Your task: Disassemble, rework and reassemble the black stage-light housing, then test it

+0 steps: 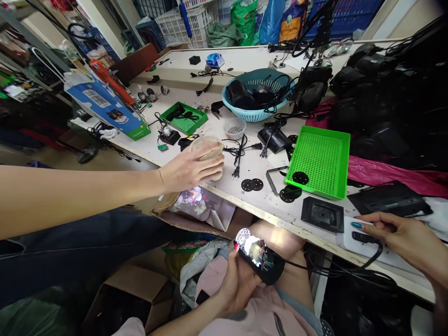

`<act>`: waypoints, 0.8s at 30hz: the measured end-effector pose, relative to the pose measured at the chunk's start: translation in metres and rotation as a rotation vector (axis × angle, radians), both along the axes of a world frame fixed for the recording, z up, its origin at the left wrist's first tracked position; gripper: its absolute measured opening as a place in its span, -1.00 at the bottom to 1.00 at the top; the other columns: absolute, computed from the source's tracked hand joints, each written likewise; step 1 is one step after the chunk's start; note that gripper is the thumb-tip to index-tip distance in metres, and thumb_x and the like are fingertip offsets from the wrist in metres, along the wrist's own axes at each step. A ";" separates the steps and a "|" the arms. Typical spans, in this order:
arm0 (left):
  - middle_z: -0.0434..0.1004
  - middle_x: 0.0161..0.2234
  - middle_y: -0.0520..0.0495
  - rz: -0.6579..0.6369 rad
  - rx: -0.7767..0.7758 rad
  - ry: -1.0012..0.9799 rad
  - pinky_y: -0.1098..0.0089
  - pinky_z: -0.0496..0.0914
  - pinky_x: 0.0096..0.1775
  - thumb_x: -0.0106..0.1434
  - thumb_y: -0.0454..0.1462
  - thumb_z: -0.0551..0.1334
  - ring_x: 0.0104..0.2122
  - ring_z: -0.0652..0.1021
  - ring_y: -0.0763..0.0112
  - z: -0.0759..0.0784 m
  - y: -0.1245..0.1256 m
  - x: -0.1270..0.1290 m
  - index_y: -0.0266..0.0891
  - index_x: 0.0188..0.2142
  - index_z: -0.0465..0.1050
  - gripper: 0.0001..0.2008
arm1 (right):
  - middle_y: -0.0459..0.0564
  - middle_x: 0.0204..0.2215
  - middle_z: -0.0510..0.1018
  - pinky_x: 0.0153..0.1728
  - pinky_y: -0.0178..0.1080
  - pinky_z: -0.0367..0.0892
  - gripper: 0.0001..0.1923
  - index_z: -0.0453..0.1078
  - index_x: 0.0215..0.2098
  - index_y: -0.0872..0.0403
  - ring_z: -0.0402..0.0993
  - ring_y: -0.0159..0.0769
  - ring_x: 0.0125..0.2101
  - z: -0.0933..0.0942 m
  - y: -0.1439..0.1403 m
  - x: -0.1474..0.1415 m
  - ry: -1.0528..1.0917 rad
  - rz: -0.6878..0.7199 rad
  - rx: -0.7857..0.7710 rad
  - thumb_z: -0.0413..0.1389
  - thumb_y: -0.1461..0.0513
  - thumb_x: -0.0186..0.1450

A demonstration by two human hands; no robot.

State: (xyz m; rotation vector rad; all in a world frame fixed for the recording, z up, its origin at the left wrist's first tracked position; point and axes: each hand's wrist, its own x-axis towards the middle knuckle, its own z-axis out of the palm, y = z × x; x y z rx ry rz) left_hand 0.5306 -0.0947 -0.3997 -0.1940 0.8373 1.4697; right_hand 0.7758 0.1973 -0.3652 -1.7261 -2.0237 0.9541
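Cluttered white workbench [252, 168], two people busy at its near edge.
Down by the lap, the left hand [236, 280] has its fingers wrapped around a small black lamp [261, 256], lit at the front. The right hand [399, 235] pinches a plug [364, 238] at the power strip [346, 242]. A co-worker's hand [191, 170], fingers together, covers a plastic cup [208, 147] near the green tray [320, 161].

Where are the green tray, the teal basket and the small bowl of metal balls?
green tray [324, 156], head view, bare perforated floor
teal basket [257, 115], head view, front wall
small bowl of metal balls [234, 136], head view, front wall
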 end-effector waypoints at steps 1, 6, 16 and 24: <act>0.59 0.04 -0.08 0.008 -0.011 -0.013 -0.04 0.14 0.30 0.07 0.15 0.35 0.21 0.39 -0.05 0.000 0.000 0.000 0.04 -0.03 0.58 -0.48 | 0.00 -0.70 0.44 -0.64 -0.16 0.16 -0.65 0.63 -0.53 -0.06 0.29 -0.27 -0.70 0.000 -0.001 0.000 -0.006 0.016 -0.055 0.28 -0.08 -0.19; 0.59 0.06 0.08 0.058 -0.061 -0.089 -0.03 0.18 0.26 0.40 0.08 0.03 0.30 0.29 0.09 0.017 0.007 -0.005 0.09 0.06 0.54 -0.57 | 0.00 -0.59 0.52 -0.54 -0.14 0.28 -0.61 0.63 -0.39 0.00 0.37 -0.20 -0.58 0.004 -0.017 0.000 0.118 -0.003 0.051 0.29 -0.07 -0.07; 0.55 0.11 -0.15 0.172 0.067 -0.160 0.11 0.12 0.33 0.48 -0.13 0.06 0.23 0.40 0.14 0.041 0.046 -0.015 -0.17 0.27 0.33 -0.56 | 0.21 0.00 0.38 0.08 0.12 0.32 -0.32 0.39 0.08 0.10 0.28 0.09 0.10 0.000 -0.003 -0.001 0.049 -0.221 0.532 0.21 -0.12 0.12; 0.65 -0.02 -0.21 0.047 0.009 -0.223 0.15 0.27 0.25 0.50 -0.09 -0.01 -0.01 0.61 0.23 0.070 0.088 -0.023 -0.29 0.31 0.24 -0.50 | 0.30 0.19 0.17 0.22 0.17 0.06 0.13 0.10 0.34 0.14 0.11 0.25 0.19 -0.011 0.015 -0.008 -0.182 -0.179 0.387 0.27 -0.22 -0.04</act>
